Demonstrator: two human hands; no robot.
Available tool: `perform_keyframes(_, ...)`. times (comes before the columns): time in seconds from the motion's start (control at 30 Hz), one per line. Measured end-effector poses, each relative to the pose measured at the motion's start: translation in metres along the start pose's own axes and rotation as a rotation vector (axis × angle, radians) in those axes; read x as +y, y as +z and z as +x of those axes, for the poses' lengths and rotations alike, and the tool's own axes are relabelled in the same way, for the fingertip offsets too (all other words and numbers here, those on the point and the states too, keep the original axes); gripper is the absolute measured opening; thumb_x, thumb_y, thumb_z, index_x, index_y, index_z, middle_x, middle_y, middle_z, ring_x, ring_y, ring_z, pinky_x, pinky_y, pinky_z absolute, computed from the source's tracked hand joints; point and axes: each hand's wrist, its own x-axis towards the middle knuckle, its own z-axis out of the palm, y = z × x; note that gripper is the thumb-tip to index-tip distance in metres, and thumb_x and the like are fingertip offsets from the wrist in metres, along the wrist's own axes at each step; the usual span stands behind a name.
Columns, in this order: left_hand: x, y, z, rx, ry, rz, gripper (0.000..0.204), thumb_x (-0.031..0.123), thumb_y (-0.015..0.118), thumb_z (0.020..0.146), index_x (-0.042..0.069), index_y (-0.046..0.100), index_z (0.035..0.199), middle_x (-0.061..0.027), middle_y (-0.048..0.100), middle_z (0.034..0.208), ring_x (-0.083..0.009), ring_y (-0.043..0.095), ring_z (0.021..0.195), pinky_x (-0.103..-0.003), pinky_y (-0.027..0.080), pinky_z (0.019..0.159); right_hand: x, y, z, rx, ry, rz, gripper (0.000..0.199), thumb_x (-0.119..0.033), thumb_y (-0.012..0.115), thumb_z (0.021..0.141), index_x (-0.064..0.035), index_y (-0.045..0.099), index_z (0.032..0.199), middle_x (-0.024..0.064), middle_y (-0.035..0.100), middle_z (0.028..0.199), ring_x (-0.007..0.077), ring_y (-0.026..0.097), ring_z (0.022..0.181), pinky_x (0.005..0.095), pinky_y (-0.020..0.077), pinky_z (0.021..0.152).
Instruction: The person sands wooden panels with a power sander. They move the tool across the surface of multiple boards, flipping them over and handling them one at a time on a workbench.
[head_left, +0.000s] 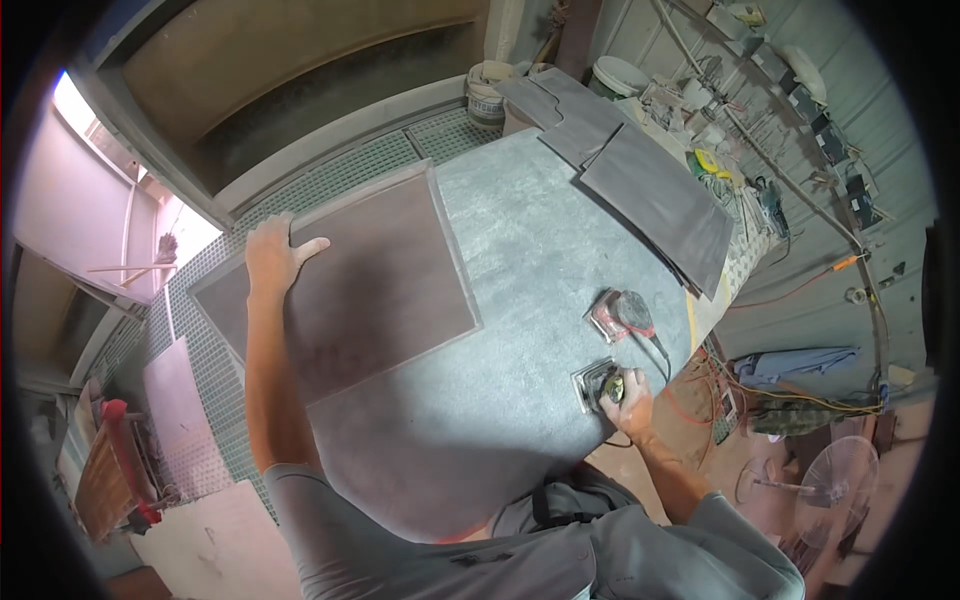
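Brownish-grey and rectangular, a flat panel with a raised rim [390, 285] lies on the pale blue-grey, dusty tabletop [525, 250]. My left hand [272, 256] rests at its far-left edge, thumb spread apart from the fingers and pointing inward over the panel; whether the fingertips curl under the edge, I cannot tell. My right hand [630, 402] is wrapped around a black, square-based sander [592, 386], its base beyond my fingers, right of the panel and apart from it. Just beside sits a red-and-grey sander [628, 312].
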Motion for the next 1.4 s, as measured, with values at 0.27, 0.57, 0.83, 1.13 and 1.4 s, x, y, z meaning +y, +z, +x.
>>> perform_keyframes(0.27,0.031,0.102,-0.062,-0.185,-0.240,-0.148,0.113,0.052,0.100,0.067,0.002,0.054,0.156,-0.0307,0.046,0.163,-0.0501,0.042,0.151,-0.066,0.031,0.125,-0.009,0.009,0.009,-0.016,0.047,0.033,0.052,-0.019,0.084,0.077,-0.0005,0.067,0.122,0.0240,0.066,0.112,0.0470,0.064,0.107,0.0536,0.0556,0.095)
perform_keyframes(0.57,0.152,0.136,-0.217,-0.418,-0.203,-0.083,0.102,0.062,0.088,0.078,0.023,0.051,0.164,-0.0116,0.036,0.177,-0.0417,0.026,0.166,-0.068,0.022,0.131,-0.014,0.014,0.008,-0.047,0.020,0.033,0.047,-0.018,0.082,0.079,-0.0009,0.065,0.120,0.0243,0.065,0.112,0.0474,0.064,0.106,0.0538,0.0555,0.093)
perform_keyframes(0.83,0.152,0.141,-0.190,-0.390,-0.282,-0.045,0.105,0.068,0.085,0.077,0.024,0.050,0.165,-0.0131,0.037,0.177,-0.0428,0.028,0.165,-0.066,0.019,0.133,-0.022,0.013,0.014,-0.051,-0.080,0.083,0.053,-0.019,0.084,0.079,-0.0019,0.064,0.125,0.0243,0.064,0.117,0.0472,0.064,0.110,0.0533,0.0554,0.094)
perform_keyframes(1.13,0.265,0.101,-0.281,-0.177,-0.396,-0.486,0.084,0.027,0.081,0.094,-0.003,0.043,0.163,-0.0326,0.048,0.162,-0.0488,0.043,0.153,-0.057,0.034,0.128,-0.014,0.019,0.007,0.025,-0.285,0.253,0.057,-0.026,0.098,0.073,-0.0079,0.065,0.116,0.0181,0.064,0.118,0.0434,0.066,0.110,0.0523,0.0574,0.092)
perform_keyframes(1.4,0.449,0.021,-0.376,-0.291,-0.657,-0.823,0.083,0.027,0.082,0.096,-0.005,0.042,0.162,-0.0320,0.055,0.149,-0.0488,0.053,0.141,-0.053,0.049,0.114,-0.028,0.016,0.038,-0.213,-0.312,0.249,0.052,-0.028,0.088,0.081,-0.0134,0.067,0.127,0.0184,0.065,0.118,0.0438,0.067,0.109,0.0524,0.0582,0.090)
